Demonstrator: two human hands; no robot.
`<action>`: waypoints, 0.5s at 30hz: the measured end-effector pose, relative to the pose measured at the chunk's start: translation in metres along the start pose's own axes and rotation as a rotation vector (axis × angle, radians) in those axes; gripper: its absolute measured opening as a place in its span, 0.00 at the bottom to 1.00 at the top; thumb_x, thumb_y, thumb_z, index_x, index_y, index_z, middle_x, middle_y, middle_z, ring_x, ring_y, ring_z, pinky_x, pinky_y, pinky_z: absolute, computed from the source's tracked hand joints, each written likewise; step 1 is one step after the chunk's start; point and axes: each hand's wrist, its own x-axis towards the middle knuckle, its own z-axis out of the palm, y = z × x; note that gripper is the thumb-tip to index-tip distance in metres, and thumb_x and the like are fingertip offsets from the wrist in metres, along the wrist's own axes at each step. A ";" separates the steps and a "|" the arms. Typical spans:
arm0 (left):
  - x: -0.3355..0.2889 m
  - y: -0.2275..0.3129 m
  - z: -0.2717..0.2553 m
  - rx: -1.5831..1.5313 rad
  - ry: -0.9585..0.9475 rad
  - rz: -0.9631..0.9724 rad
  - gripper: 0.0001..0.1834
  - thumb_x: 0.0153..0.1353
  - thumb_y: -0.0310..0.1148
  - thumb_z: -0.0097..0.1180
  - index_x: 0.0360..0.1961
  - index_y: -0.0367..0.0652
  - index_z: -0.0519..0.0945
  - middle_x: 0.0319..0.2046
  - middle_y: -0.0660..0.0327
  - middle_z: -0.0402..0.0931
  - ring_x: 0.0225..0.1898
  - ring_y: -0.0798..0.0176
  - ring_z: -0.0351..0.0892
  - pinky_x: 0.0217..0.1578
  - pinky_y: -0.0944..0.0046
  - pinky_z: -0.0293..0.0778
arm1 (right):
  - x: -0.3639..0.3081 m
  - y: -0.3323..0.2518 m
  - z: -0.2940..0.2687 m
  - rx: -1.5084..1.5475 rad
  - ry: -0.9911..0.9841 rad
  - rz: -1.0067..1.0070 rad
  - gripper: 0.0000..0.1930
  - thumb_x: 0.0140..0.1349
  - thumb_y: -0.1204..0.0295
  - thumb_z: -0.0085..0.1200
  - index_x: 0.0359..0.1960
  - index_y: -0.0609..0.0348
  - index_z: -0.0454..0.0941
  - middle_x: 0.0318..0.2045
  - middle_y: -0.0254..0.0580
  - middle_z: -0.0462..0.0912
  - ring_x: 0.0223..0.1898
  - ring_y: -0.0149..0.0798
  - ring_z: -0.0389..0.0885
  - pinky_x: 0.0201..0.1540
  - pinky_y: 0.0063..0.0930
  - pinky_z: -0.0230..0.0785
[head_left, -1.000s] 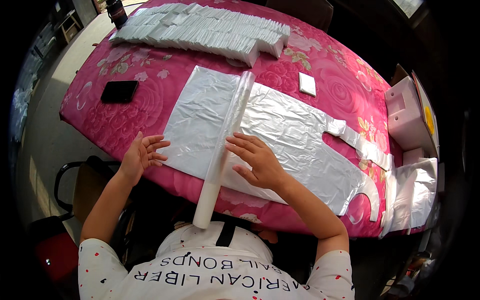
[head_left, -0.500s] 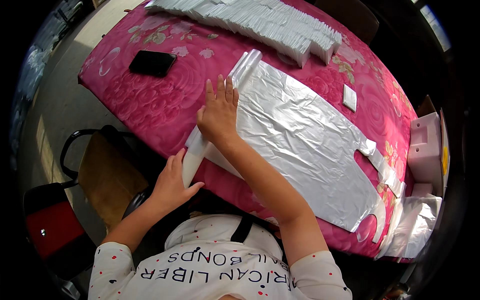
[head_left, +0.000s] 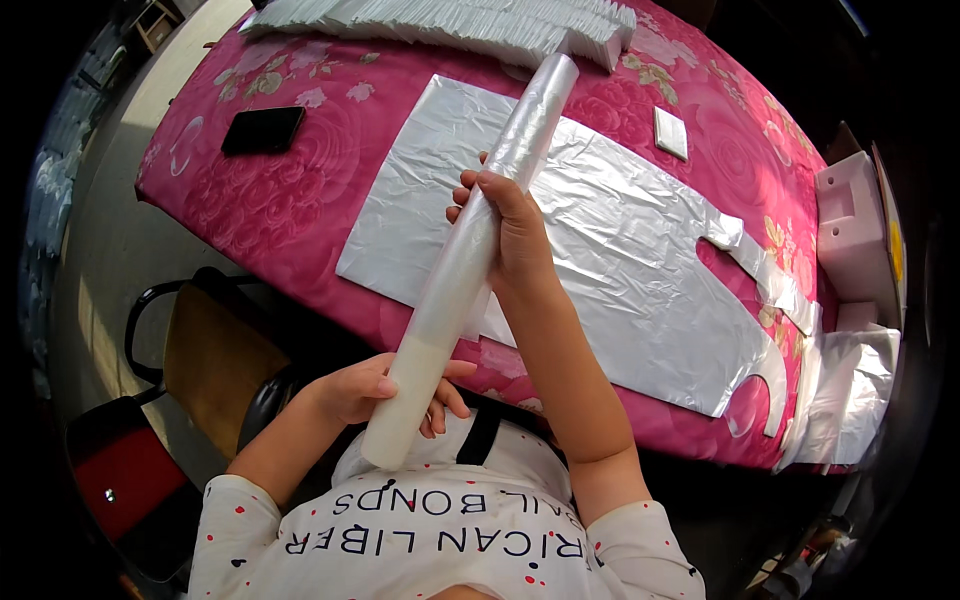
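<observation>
A long whitish roll wrapped in shiny plastic film (head_left: 440,300) is held tilted above the table, its lower end close to my shirt. My right hand (head_left: 518,232) wraps around its upper half, thumb across the top. My left hand (head_left: 375,392) grips it near the lower end, thumb on the near side and fingertips showing past the far side. Under and beyond the roll, silvery-white plastic vest bags (head_left: 630,260) lie flat, their cut-out handles toward the right. The roll hides part of them.
Many folded white packets (head_left: 450,30) stand in a row at the table's back. A black phone (head_left: 263,131) lies left, a small white packet (head_left: 671,134) right. White foam box (head_left: 845,230) and bundled film (head_left: 850,400) sit at the right edge. A chair (head_left: 215,350) stands lower left.
The roll has been lifted off the bags and swung up diagonally toward me. My right hand has gone from lying on it to wrapping around it; my left hand has shifted toward its lower end.
</observation>
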 end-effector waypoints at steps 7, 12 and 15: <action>0.031 -0.002 0.022 0.603 0.483 0.004 0.27 0.44 0.35 0.65 0.45 0.38 0.69 0.34 0.61 0.73 0.31 0.69 0.75 0.30 0.67 0.76 | -0.035 -0.011 -0.029 -0.167 0.182 -0.094 0.23 0.51 0.69 0.59 0.44 0.63 0.60 0.35 0.43 0.71 0.33 0.34 0.76 0.34 0.29 0.73; 0.042 -0.007 0.035 0.496 0.456 0.011 0.26 0.42 0.32 0.65 0.43 0.37 0.69 0.33 0.61 0.73 0.27 0.70 0.74 0.26 0.67 0.75 | -0.046 -0.010 -0.045 -0.058 0.057 -0.157 0.32 0.51 0.69 0.59 0.53 0.64 0.54 0.36 0.43 0.70 0.34 0.32 0.74 0.36 0.29 0.73; 0.043 -0.011 0.032 0.404 0.402 -0.007 0.27 0.42 0.32 0.65 0.43 0.36 0.69 0.32 0.60 0.73 0.26 0.69 0.74 0.25 0.67 0.75 | -0.049 -0.008 -0.049 -0.037 0.026 -0.151 0.36 0.50 0.70 0.59 0.58 0.64 0.52 0.36 0.42 0.70 0.34 0.32 0.73 0.38 0.29 0.73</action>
